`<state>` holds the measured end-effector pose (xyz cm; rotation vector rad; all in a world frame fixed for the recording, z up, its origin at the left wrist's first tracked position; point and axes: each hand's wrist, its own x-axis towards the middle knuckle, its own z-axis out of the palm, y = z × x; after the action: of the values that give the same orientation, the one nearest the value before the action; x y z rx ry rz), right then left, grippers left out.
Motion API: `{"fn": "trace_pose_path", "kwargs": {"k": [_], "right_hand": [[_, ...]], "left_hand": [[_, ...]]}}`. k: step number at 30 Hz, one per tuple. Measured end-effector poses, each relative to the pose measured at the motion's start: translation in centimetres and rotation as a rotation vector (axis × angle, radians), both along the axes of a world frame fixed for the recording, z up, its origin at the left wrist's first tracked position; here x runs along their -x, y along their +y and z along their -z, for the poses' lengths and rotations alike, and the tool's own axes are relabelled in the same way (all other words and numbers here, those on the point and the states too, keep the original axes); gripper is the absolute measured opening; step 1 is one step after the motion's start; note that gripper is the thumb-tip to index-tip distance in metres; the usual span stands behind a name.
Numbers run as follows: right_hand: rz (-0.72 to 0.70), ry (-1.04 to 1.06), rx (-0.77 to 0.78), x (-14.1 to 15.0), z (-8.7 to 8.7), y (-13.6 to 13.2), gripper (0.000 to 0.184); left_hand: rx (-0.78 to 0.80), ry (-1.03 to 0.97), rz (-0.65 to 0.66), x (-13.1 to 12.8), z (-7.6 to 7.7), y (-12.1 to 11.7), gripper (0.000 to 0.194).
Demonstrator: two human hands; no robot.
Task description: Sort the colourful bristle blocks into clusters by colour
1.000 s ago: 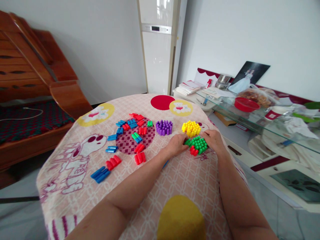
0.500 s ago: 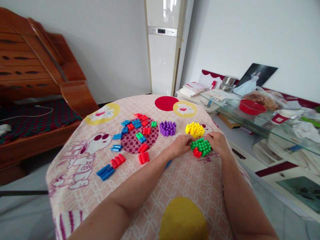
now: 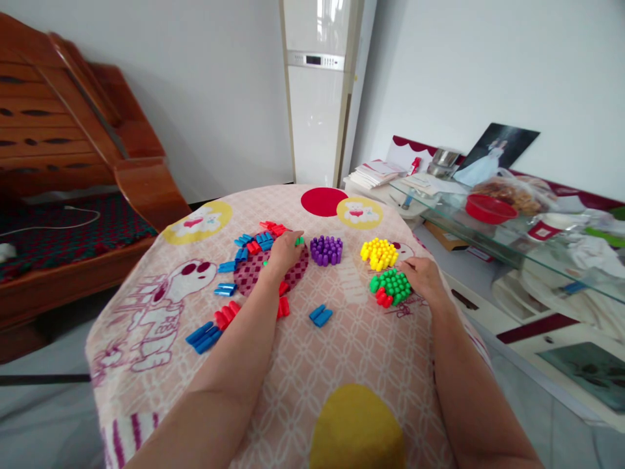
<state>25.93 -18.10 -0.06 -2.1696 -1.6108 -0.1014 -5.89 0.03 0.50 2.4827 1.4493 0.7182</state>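
Note:
My left hand (image 3: 288, 250) reaches over the patterned circle, fingers stretched out at a small pair of green plastic pegs (image 3: 299, 241). These pegs still lie on the cloth by my fingertips. My right hand (image 3: 422, 276) rests at the right side of a bunch of upright green pegs (image 3: 396, 284), its fingers curled and pressed together; whatever they hold is too small to make out. A few red pegs (image 3: 383, 298) stand at that bunch's near edge. Just behind it is a bunch of yellow pegs (image 3: 379, 253). Purple pegs (image 3: 326, 250) stand in a group right of my left hand.
Blue pegs (image 3: 203, 337) and red pegs (image 3: 227, 314) lie scattered to the left, some behind my left forearm. Two or so blue pegs (image 3: 320, 315) lie mid-table. A glass shelf (image 3: 454, 228) with a red bowl (image 3: 491, 208) flanks the right; a wooden bench (image 3: 141, 189) stands left.
My left hand has moved from the green bunch leftward and away to the loose green pegs. The blue pegs mid-table have come out from behind my forearm. My right hand has stayed put.

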Motion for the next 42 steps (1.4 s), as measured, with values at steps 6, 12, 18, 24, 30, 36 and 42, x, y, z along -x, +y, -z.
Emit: {"fn": "trace_pose_path", "kwargs": {"k": [6, 12, 18, 24, 30, 36, 42], "right_hand": [[0.005, 0.015, -0.010, 0.0, 0.0, 0.0, 0.033], [-0.002, 0.032, -0.010, 0.2, -0.1, -0.1, 0.033], [0.001, 0.048, -0.014, 0.2, -0.3, -0.1, 0.034], [0.013, 0.055, -0.001, 0.1, -0.2, 0.0, 0.034], [-0.011, 0.033, -0.031, 0.0, -0.2, -0.1, 0.035], [-0.018, 0.023, -0.041, -0.1, -0.1, -0.1, 0.036], [-0.004, 0.027, -0.044, 0.0, -0.1, -0.1, 0.036]], "left_hand": [[0.012, 0.159, -0.030, -0.1, 0.9, 0.1, 0.025], [0.056, 0.132, -0.098, 0.3, -0.1, -0.2, 0.034], [0.042, -0.078, -0.008, -0.5, -3.2, -1.5, 0.041], [0.207, -0.248, 0.336, -4.1, -4.6, -4.6, 0.041], [0.319, -0.232, 0.546, -8.1, -2.4, -7.4, 0.033], [0.169, -0.205, 0.632, -10.8, -1.6, -8.3, 0.032], [0.116, -0.140, 0.728, -12.4, -0.2, -8.8, 0.038]]}}
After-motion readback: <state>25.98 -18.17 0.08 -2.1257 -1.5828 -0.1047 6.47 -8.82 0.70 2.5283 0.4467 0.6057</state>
